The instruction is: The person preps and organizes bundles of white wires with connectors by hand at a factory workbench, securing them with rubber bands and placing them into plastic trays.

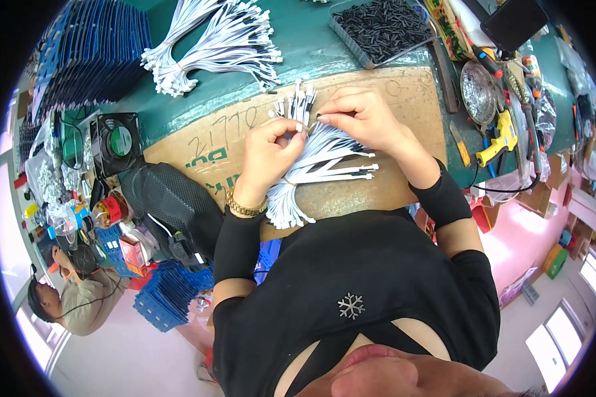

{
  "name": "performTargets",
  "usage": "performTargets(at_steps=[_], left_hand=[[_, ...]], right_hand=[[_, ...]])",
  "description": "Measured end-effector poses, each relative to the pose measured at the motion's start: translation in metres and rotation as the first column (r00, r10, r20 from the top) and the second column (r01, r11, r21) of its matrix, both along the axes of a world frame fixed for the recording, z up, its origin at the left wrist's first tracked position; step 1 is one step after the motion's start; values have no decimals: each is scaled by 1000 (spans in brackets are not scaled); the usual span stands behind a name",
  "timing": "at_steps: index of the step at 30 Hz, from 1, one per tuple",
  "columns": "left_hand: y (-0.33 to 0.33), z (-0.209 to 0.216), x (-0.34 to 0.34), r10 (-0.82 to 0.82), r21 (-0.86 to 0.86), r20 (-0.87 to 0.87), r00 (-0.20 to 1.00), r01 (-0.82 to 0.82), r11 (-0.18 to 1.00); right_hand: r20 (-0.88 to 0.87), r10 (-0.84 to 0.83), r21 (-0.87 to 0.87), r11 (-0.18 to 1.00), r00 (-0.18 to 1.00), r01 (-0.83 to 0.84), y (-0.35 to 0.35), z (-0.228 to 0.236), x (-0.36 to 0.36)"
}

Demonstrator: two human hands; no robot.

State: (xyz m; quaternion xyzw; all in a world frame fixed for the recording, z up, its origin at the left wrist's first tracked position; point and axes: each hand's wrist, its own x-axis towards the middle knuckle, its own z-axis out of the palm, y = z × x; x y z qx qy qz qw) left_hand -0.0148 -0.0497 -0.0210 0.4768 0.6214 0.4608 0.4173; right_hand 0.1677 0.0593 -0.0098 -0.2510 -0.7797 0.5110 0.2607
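Note:
A bundle of thin white cables (328, 149) with small white connectors lies on a flat sheet of cardboard (410, 99) in front of me. My left hand (270, 151) is closed over the bundle's left side, thumb and forefinger pinching the end of one white cable. Just right of it, my right hand (367, 119) pinches a small black tube (318, 117) close to that cable end. Whether the tube touches the cable is too small to tell. Some cable ends nearby carry black pieces. Below my left hand, a band gathers the cables.
More white cable bundles (228, 49) lie at the back. A clear box (371, 64) of black tubes stands behind my right hand. Blue racks (99, 56) and a fan (117, 140) are left; a yellow glue gun (500, 137) and metal dish (479, 92) right. Another person (89, 301) sits far left.

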Motion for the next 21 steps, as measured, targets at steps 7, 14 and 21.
performTargets(at_steps=[7,14,21], left_hand=[[-1,-1,-1,11,27,-1,1000,-11,1000],[-1,0,0,6,-4,24,1000,-6,1000],[-1,1,-1,1,-17,36,999,0,1000]], right_hand=[[-22,21,-11,1000,1000,-21,-3,1,-1],[-18,-10,-44,999,1000,10,-4,-1,-1],[9,7,7,1000,1000,-7,-2,1,-1]])
